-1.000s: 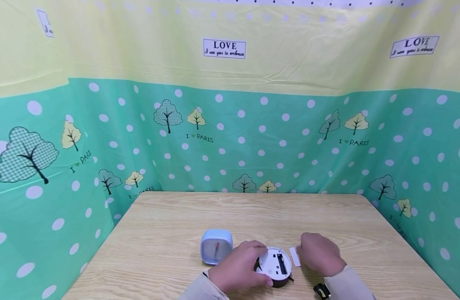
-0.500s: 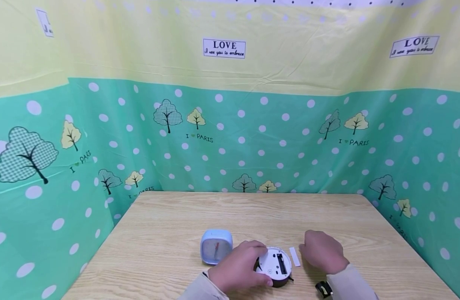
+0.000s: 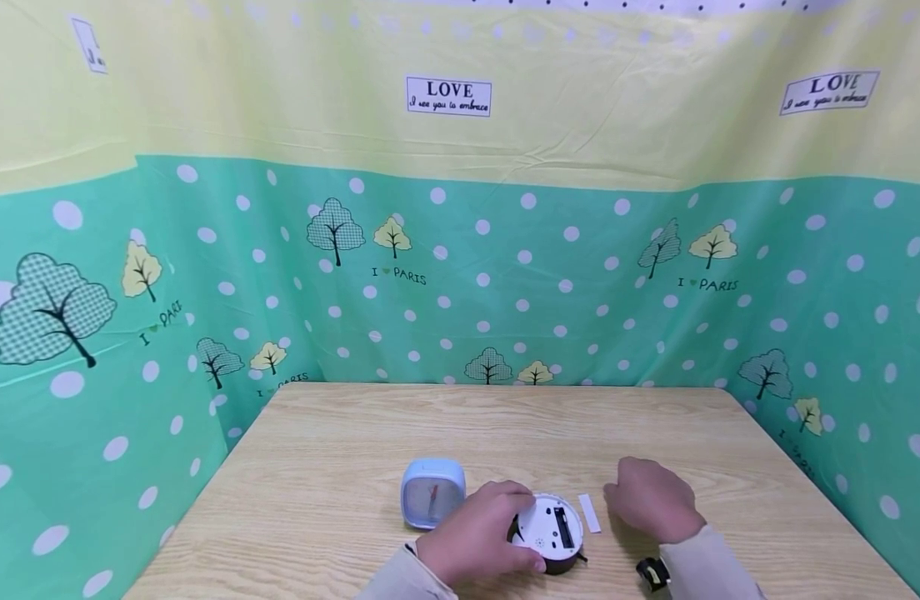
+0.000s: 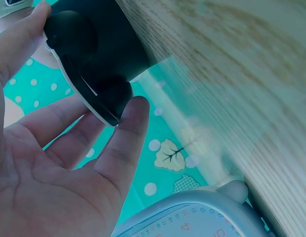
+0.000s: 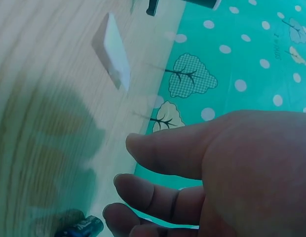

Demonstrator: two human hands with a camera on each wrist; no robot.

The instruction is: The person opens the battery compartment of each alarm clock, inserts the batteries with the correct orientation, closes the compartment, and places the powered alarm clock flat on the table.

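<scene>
My left hand (image 3: 478,533) grips a round clock (image 3: 542,523) by its edge, thumb on one side and fingers on the other. Its white back faces up, showing an uncovered dark battery slot. The left wrist view shows the clock's black body (image 4: 98,39) between thumb and fingertips. Just right of it lies a small white battery cover (image 3: 590,513). My right hand (image 3: 655,498) hovers beyond the cover, thumb and fingers loosely bent and apart with nothing between them. Below its fingertips in the right wrist view, a dark battery (image 5: 81,228) lies on the wooden table (image 3: 505,425).
A light-blue square alarm clock (image 3: 433,493) stands left of my left hand, its rim close to that hand in the left wrist view. A black wrist device (image 3: 652,573) sits by the right sleeve. A green and yellow patterned curtain (image 3: 460,275) surrounds the table.
My right hand has moved a little right and away from the white battery cover. The left hand and the round clock have stayed put.
</scene>
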